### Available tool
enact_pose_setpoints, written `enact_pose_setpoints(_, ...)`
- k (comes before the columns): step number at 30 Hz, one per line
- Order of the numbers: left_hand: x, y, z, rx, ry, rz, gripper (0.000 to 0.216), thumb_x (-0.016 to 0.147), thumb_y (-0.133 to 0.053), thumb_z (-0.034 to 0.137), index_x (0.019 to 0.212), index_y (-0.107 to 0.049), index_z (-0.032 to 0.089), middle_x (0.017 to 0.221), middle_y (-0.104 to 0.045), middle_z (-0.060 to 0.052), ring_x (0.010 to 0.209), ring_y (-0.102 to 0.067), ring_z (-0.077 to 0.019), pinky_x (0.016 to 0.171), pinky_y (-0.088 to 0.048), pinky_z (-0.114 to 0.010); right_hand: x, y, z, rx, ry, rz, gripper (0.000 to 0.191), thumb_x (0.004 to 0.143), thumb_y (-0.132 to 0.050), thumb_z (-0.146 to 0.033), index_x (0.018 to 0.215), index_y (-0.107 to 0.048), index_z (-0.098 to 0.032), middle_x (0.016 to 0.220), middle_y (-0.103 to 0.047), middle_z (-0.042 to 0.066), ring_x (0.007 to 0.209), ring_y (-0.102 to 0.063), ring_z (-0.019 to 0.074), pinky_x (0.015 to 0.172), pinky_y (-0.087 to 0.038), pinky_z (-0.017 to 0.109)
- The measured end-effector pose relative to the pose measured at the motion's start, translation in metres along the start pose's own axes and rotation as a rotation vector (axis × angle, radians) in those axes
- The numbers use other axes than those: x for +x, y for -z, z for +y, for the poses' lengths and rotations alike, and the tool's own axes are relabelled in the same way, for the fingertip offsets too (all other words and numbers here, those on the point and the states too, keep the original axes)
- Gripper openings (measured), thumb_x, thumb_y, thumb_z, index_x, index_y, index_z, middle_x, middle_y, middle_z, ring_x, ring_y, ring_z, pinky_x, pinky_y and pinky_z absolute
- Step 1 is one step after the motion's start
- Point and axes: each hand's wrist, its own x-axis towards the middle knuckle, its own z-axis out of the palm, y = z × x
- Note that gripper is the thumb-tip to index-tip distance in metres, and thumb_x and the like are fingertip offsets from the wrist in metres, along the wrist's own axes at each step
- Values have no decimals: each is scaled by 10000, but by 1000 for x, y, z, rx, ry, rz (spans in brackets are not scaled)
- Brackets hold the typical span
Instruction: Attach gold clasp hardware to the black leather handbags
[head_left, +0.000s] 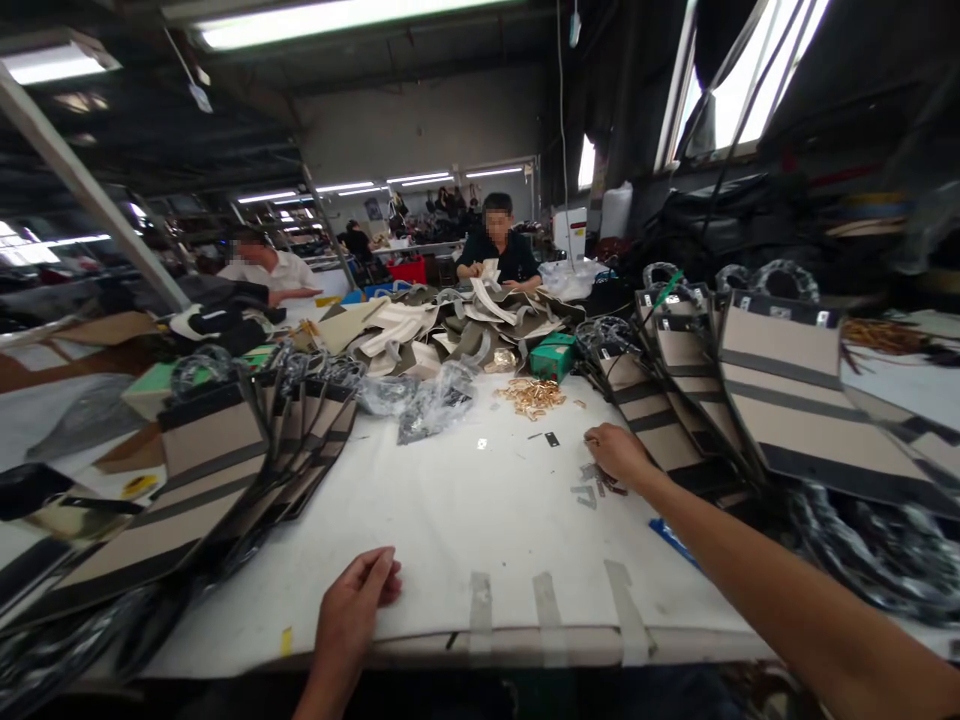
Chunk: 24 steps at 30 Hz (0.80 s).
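Note:
My left hand (354,605) is at the front of the white table (420,520), its fingers curled in and the thumb laid against them. Whether anything is inside that hand is hidden. Farther forward and to the right, my right hand (619,455) is low over the tabletop with its fingers bent together. Its fingertips are too small to show what they hold, if anything. Just below it lie several small grey and dark flat pieces (587,494). Left of it is a small black plate (553,439), and beyond that a pile of gold-coloured metal pieces (531,397).
Striped beige-and-black bag panels with plastic-wrapped handles stand in a left stack (217,470) and a right stack (780,370). A green box (553,357), clear plastic bags (442,400) and heaped fabric pieces (420,330) lie farther back. A co-worker (517,255) sits across.

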Motion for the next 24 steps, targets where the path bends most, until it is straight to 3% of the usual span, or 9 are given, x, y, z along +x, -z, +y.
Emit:
enact_pose_setpoints(7,-3,-5,8,23,22,27,591,573,-769,653,853,-733,133,723,-722,-67,592,-638,-189,583,-563,-301,35,-7,-3,-22,-23,-84,274,823,-541,-221,985,-759,-258,1084,-737,35,973,-643,200,737,-414,255)
enact_pose_setpoints(15,-2,-4,12,48,44,5,553,613,-757,631,856,-734,134,730,-722,-64,615,-639,-190,592,-560,-287,40,-4,-13,-69,-22,-141,297,819,-524,-243,1011,-748,-273,1102,-732,36,1004,-637,213,695,-398,261)
enact_pose_setpoints(24,2,-7,8,129,46,114,610,530,-720,723,813,-723,182,702,-734,-54,600,-689,-254,580,-598,-353,56,17,-18,-83,103,-399,126,633,-669,-200,695,-765,-253,773,-747,32,770,-669,221,659,-425,271)
